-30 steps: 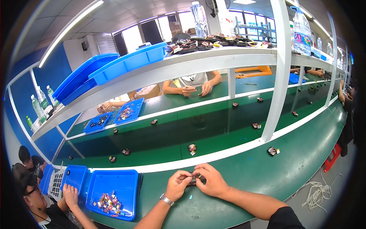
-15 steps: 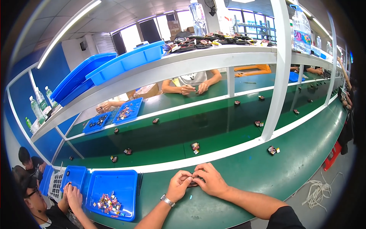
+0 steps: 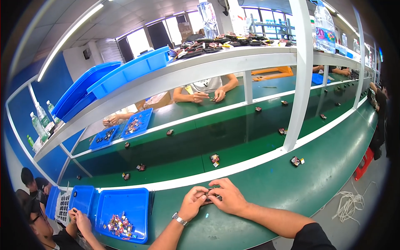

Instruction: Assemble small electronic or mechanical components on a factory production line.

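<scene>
A small dark casing (image 3: 207, 202) sits between my hands, low over the green bench (image 3: 258, 196); fingers cover most of it. My left hand (image 3: 194, 202), with a silver watch at the wrist, pinches its left side. Thumb and fingers of my right hand (image 3: 227, 197) close on it from the right. Just below my hands lies a tiny pale-blue scrap (image 3: 207, 216). To the left, a blue tray (image 3: 141, 200) contains a heap of small parts (image 3: 119, 226) with red, white and yellow bits. Dark thin tools (image 3: 151, 203) rest beside that tray.
A white frame post (image 3: 296, 104) rises from the bench's far edge. Small assemblies (image 3: 214, 159) dot the green strip beyond, and one assembly (image 3: 296, 161) lies on my bench to the right. A co-worker's hands (image 3: 81, 221) work at left. Overhead, a shelf (image 3: 233, 62) carries trays and bottles.
My right fingers have shifted on the dark casing, and more of it shows between my hands. The whole view has moved slightly. Across the bench, a co-worker's hands have moved a little.
</scene>
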`<move>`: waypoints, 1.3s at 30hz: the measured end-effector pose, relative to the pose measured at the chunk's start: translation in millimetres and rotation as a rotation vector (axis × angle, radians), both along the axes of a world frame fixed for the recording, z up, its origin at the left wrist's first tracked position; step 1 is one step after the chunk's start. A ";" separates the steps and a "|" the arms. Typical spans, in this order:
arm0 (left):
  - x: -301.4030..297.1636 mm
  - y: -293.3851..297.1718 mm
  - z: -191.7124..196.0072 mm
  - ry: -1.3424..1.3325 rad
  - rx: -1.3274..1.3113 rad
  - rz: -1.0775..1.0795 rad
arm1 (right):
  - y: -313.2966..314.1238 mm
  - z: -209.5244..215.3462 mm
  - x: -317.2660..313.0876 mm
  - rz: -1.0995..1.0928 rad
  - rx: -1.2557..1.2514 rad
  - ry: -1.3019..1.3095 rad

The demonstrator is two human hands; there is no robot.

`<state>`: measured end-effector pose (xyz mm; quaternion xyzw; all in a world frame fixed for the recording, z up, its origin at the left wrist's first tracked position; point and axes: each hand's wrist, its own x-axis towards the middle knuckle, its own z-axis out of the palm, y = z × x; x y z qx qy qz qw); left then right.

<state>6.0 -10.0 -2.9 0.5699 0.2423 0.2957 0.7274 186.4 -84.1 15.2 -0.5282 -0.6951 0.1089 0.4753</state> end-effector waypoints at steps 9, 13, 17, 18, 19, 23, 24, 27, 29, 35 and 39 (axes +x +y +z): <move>-3.9 1.6 -7.1 -0.066 -0.018 0.037 | 2.4 -3.8 -6.2 -0.010 0.103 -0.025; -0.5 1.5 -4.7 -0.091 -0.044 0.060 | 3.6 -3.9 -3.8 -0.003 0.120 -0.028; -2.2 3.1 -3.6 -0.118 -0.065 0.053 | 4.3 -4.2 -5.9 0.018 0.106 0.006; -2.4 3.2 -3.8 -0.130 -0.076 0.054 | 4.1 -4.1 -6.4 0.016 0.092 0.038; -2.3 3.1 -4.4 -0.142 -0.088 0.055 | 3.8 -5.1 -6.8 0.014 0.093 0.040; -3.0 1.5 -4.6 -0.104 -0.065 0.057 | 2.0 -7.6 -9.5 -0.014 0.048 0.104; -2.9 2.4 -6.3 -0.108 -0.065 0.058 | 1.4 -7.9 -10.5 -0.028 0.034 0.114; -3.0 3.1 -8.4 -0.118 -0.077 0.056 | 1.7 -11.9 -12.0 -0.053 0.078 0.110; -2.7 3.3 -8.6 -0.124 -0.090 0.052 | 2.3 -13.2 -13.2 -0.053 0.079 0.127; -2.1 3.7 -8.1 -0.145 -0.069 0.052 | 2.0 -14.1 -16.9 -0.059 0.070 0.184; -3.0 4.6 -10.9 -0.152 -0.067 0.064 | 0.6 -13.1 -18.2 -0.028 0.026 0.205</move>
